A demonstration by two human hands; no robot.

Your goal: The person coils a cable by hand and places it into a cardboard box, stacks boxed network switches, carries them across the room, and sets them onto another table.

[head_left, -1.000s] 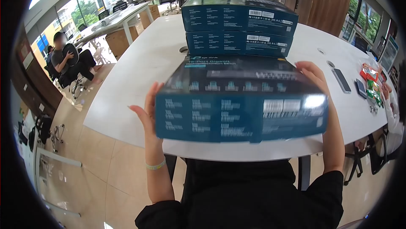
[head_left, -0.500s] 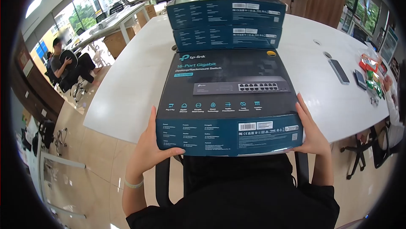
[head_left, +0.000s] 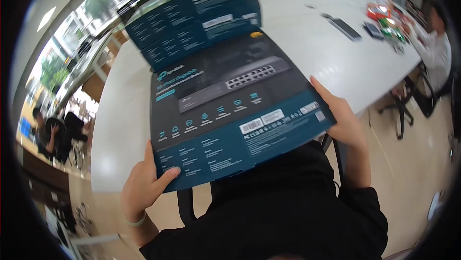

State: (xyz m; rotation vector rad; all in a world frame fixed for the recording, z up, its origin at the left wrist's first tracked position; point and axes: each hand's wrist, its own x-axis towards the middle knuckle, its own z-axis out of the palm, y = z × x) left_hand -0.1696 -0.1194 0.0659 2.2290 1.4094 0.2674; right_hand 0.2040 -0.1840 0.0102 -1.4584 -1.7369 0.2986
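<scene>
A dark TP-Link network switch box (head_left: 211, 92) lies face up in front of me, its blue-green side panel turned toward my body. My left hand (head_left: 146, 178) grips its near left corner, with the thumb on the side panel. At the right edge, my right hand (head_left: 338, 118) is closed on the near corner, its lower fingers hidden. The box's near part sticks out over the table's front edge. Behind its far edge stand two stacked boxes (head_left: 197, 15) of the same kind.
The white table (head_left: 115, 116) extends around the boxes. On its right side lie a phone (head_left: 345, 28), a small dark item (head_left: 373, 30) and colourful snack packets (head_left: 384, 17). A person in white (head_left: 437, 53) sits at the right; another person (head_left: 48, 130) sits at the far left.
My view has swung and tilted, so the boxes appear further left and slanted. The held box's near left corner now sits lower in view. Both hands keep their grip on it.
</scene>
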